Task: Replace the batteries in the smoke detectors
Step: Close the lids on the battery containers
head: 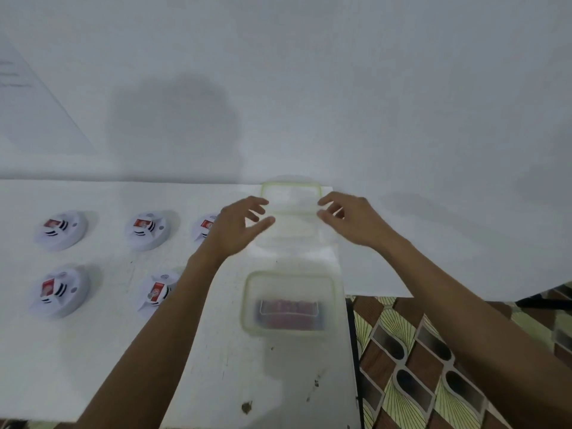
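Altogether: five smoke detectors (60, 230) (148, 231) (205, 226) (58, 292) (157, 293), two green-rimmed containers (291, 183) (247, 305).

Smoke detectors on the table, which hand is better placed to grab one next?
Left, probably. The left hand is right beside the nearest back-row smoke detector, and all five detectors lie on its side. The right hand sits by the far clear container and would have to cross the left arm.
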Tool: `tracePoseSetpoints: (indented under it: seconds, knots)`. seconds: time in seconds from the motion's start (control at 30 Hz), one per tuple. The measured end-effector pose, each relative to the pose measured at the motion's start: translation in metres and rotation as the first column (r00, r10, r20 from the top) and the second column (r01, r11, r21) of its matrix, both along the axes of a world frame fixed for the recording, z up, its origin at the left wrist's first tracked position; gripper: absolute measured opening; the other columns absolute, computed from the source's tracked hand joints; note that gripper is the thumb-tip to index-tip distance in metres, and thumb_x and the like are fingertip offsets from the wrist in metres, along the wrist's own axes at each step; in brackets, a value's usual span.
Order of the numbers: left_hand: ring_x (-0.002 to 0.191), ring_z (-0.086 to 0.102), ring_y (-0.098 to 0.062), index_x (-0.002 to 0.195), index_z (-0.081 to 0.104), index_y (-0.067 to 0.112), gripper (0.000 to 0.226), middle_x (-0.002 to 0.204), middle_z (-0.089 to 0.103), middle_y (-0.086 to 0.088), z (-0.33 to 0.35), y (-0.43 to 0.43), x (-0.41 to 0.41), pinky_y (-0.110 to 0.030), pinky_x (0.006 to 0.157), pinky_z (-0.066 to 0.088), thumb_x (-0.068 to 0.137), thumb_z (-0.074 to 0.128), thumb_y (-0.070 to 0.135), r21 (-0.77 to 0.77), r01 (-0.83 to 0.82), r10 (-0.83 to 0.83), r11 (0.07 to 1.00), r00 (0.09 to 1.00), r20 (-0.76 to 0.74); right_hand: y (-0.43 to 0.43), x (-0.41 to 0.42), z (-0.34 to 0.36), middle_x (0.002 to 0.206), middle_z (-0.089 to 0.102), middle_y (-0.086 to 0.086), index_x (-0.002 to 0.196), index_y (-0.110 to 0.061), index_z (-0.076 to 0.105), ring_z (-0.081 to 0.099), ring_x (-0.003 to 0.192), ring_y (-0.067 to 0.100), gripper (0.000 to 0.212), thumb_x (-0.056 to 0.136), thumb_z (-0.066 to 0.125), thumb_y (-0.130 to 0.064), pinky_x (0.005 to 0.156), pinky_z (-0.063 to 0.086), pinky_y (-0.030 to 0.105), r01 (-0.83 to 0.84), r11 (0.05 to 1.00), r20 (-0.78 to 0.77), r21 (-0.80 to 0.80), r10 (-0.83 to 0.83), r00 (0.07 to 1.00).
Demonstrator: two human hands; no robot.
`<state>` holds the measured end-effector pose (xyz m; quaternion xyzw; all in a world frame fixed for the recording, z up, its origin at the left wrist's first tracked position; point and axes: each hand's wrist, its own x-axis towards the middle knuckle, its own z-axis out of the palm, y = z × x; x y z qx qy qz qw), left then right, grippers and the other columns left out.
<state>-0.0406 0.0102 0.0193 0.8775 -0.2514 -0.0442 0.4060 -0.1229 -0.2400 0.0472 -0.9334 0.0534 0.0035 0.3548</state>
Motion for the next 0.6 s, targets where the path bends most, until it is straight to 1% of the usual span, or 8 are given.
tracePoseSetpoints:
  seconds: [0.13,0.27,0.33,0.4,0.47,0.5,0.57,0.6]
  knots:
    - [0.087,0.064,-0.010,0.110,0.063,0.022,0.025,0.103,0.067,0.006,-0.010,-0.019,0.058,-0.031,0.083,0.050,0.088,0.061,0.034,0.090,-0.161,0.157,0.983,0.986,0.049,-0.019,0.051,-0.018,0.101,0.067,0.003,0.116,-0.017,0.062,0.064,0.094,0.021,0.026,0.095,0.055,-0.030,0.079,0.050,0.030,0.200,0.980,-0.066,0.013,-0.198,0.978]
    - [0.111,0.056,-0.022,0.120,0.059,0.017,0.031,0.118,0.062,-0.003,-0.028,-0.031,0.106,-0.035,0.097,0.042,0.092,0.054,0.028,0.268,-0.216,0.237,0.939,0.970,-0.051,-0.031,0.089,-0.046,0.127,0.059,0.010,0.129,-0.009,0.055,0.058,0.113,0.028,0.038,0.095,0.055,-0.025,0.096,0.047,0.034,0.323,0.946,-0.177,0.027,-0.314,0.933]
    - [0.119,0.050,-0.024,0.124,0.056,0.016,0.033,0.125,0.058,-0.005,-0.038,-0.034,0.119,-0.034,0.100,0.037,0.093,0.052,0.027,0.326,-0.218,0.261,0.920,0.960,-0.097,-0.036,0.101,-0.060,0.130,0.058,0.013,0.132,-0.008,0.053,0.060,0.114,0.031,0.042,0.093,0.057,-0.023,0.100,0.049,0.042,0.370,0.924,-0.233,0.095,-0.341,0.911]
    - [0.122,0.048,-0.024,0.126,0.054,0.015,0.035,0.126,0.058,-0.007,-0.047,-0.036,0.126,-0.034,0.101,0.036,0.093,0.053,0.027,0.324,-0.220,0.287,0.920,0.941,-0.176,-0.039,0.111,-0.072,0.128,0.059,0.016,0.132,-0.007,0.053,0.061,0.113,0.034,0.043,0.091,0.059,-0.021,0.099,0.050,0.047,0.401,0.905,-0.254,0.144,-0.358,0.898]
    - [0.121,0.049,-0.025,0.128,0.053,0.014,0.038,0.126,0.059,-0.008,-0.054,-0.038,0.130,-0.034,0.101,0.038,0.092,0.055,0.025,0.313,-0.218,0.302,0.924,0.920,-0.251,-0.039,0.117,-0.079,0.124,0.061,0.016,0.131,-0.005,0.053,0.063,0.108,0.034,0.044,0.090,0.060,-0.018,0.097,0.051,0.046,0.442,0.880,-0.262,0.171,-0.392,0.882]
    - [0.120,0.050,-0.025,0.128,0.053,0.013,0.039,0.127,0.059,-0.009,-0.057,-0.040,0.131,-0.035,0.102,0.039,0.091,0.055,0.023,0.307,-0.219,0.305,0.926,0.914,-0.267,-0.039,0.119,-0.081,0.119,0.063,0.017,0.130,-0.004,0.053,0.066,0.099,0.033,0.043,0.089,0.061,-0.015,0.094,0.053,0.043,0.472,0.860,-0.276,0.195,-0.413,0.868]
    - [0.118,0.052,-0.027,0.130,0.051,0.013,0.040,0.128,0.058,-0.009,-0.061,-0.042,0.133,-0.036,0.101,0.040,0.090,0.054,0.020,0.287,-0.238,0.316,0.928,0.911,-0.266,-0.038,0.123,-0.081,0.094,0.062,0.015,0.118,0.003,0.059,0.062,0.073,0.029,0.033,0.086,0.060,-0.007,0.078,0.055,0.036,0.523,0.805,-0.319,0.278,-0.436,0.841]
    - [0.117,0.053,-0.027,0.130,0.051,0.013,0.040,0.128,0.058,-0.008,-0.062,-0.042,0.134,-0.036,0.101,0.041,0.090,0.052,0.018,0.276,-0.252,0.323,0.928,0.912,-0.253,-0.038,0.125,-0.081,0.082,0.055,0.013,0.107,0.008,0.062,0.057,0.067,0.027,0.026,0.083,0.060,-0.002,0.070,0.051,0.035,0.538,0.783,-0.331,0.313,-0.441,0.834]
